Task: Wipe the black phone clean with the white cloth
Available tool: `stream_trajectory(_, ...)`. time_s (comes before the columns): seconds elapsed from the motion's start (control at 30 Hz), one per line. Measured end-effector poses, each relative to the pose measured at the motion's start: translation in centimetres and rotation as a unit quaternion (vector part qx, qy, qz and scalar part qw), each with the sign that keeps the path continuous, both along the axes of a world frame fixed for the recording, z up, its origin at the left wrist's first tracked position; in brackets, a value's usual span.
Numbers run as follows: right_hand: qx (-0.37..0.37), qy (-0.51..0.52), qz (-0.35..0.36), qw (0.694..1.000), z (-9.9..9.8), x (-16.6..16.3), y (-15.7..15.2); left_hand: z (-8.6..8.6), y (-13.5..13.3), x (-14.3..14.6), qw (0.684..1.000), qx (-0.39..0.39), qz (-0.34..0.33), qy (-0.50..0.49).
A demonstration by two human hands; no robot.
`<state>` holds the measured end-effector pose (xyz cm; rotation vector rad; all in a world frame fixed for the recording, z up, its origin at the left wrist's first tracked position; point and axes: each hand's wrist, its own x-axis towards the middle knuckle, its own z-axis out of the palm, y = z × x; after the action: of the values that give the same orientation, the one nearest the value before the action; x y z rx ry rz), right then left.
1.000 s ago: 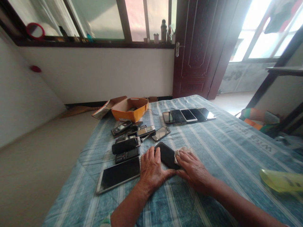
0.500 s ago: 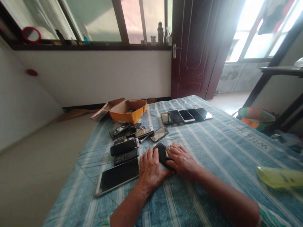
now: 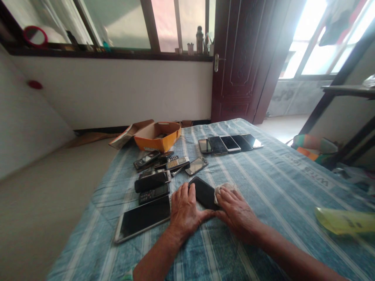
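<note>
A black smartphone [image 3: 204, 194] lies flat on the striped cloth, between my two hands. My left hand [image 3: 185, 207] grips it along its left and near edges, fingers at the far corner and thumb stretched along the near side. Under the fingers of my right hand [image 3: 236, 208] is a crumpled white cloth [image 3: 227, 189], pressed at the phone's right end. A large tablet [image 3: 143, 218] lies just left of my left hand. Beyond it is a heap of old mobile phones, among them a black phone [image 3: 152, 182] and a keypad phone [image 3: 177, 162].
An open orange box [image 3: 158, 141] stands at the table's far left. Several smartphones lie in a row at the back, including a white-edged one [image 3: 230, 143]. A grey phone [image 3: 196, 166] rests nearer. At right is a yellow translucent item [image 3: 342, 221] on the tablecloth [image 3: 281, 203].
My right hand has slid right with the white cloth, baring more of the black phone's face. My left hand keeps its hold. The view has shifted slightly.
</note>
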<state>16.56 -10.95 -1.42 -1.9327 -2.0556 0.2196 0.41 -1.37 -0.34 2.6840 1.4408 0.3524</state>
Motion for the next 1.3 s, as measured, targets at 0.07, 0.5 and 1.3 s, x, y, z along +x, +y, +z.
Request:
stream_trajectory(0.07, -0.008, 0.008, 0.006, 1.000, 0.3, -0.1, 1.2, -0.4, 0.2, -0.1, 1.000, 0.013, -0.004, -0.010)
stream_trajectory(0.5, 0.007, 0.019, 0.012, 1.000, 0.4, -0.5, 2.7, -0.5, 0.1, -0.1, 0.999, 0.034, -0.002, -0.007)
stream_trajectory(1.3, -0.005, 0.039, -0.007, 0.999, 0.8, -1.2, 3.3, -0.5, 0.0, 0.1, 0.998, 0.057, 0.004, -0.002)
